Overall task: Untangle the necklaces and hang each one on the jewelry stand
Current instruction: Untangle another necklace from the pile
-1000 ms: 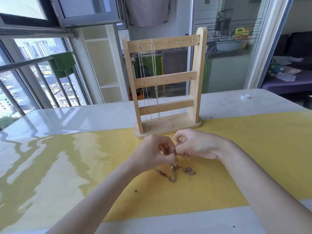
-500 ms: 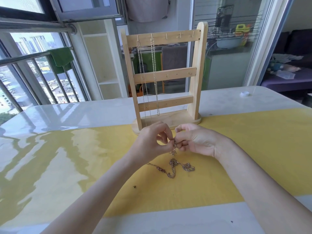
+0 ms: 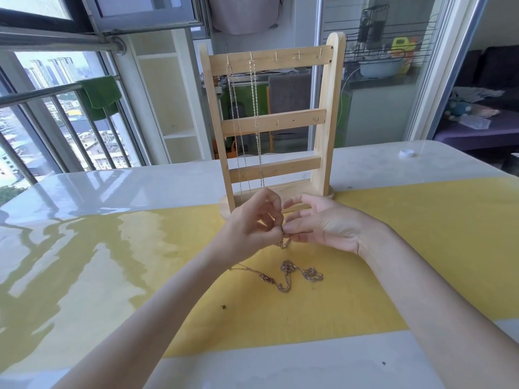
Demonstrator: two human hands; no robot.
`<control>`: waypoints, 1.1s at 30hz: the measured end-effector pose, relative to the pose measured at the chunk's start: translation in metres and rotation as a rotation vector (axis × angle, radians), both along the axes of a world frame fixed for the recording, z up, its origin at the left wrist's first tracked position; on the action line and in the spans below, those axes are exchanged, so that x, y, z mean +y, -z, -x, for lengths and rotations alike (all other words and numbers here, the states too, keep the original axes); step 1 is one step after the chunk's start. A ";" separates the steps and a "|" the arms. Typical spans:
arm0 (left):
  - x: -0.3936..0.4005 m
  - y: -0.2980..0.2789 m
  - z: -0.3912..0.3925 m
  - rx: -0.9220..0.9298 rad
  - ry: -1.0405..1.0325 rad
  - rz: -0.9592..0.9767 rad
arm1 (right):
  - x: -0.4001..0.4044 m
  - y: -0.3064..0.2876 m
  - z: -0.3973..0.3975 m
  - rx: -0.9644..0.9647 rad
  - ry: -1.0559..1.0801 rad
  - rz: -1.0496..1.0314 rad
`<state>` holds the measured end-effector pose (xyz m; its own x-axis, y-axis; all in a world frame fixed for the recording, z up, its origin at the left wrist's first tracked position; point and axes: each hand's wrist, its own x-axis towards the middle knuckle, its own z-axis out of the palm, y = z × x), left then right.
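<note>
At center frame, both hands [image 3: 283,226] pinched a tangled chain [image 3: 283,272], best teased apart gently, below the stand [image 3: 273,122].

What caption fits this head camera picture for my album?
Both hands, left hand and right hand, pick at tangled necklaces before a wooden jewelry stand.

Two bare forearms and hands, nothing worn

Both forearms enter from the bottom edge uncovered, with no sleeve edge showing anywhere along their visible length. The left hand [image 3: 252,226] and the right hand [image 3: 323,223] carry no gloves; wrists show no watch, band or bracelet. Fingers [image 3: 295,227] are slender, with short plain nails; whether any finger bears a ring is too small to tell.
</note>
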<state>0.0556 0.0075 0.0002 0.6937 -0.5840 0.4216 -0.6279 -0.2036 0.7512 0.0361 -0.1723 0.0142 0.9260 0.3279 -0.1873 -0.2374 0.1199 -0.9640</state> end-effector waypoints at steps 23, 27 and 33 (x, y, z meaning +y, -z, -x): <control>0.001 -0.011 -0.001 0.120 0.099 -0.158 | -0.002 -0.003 0.002 -0.078 -0.065 0.186; 0.002 -0.006 -0.001 0.268 0.124 -0.031 | -0.003 0.001 0.000 -0.061 -0.087 0.117; -0.001 -0.001 -0.002 0.508 0.166 0.232 | -0.007 0.003 -0.001 0.006 -0.069 -0.069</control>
<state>0.0573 0.0068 0.0010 0.7494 -0.6344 0.1899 -0.1870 0.0723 0.9797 0.0374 -0.1790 0.0112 0.8998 0.4030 -0.1674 -0.2528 0.1687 -0.9527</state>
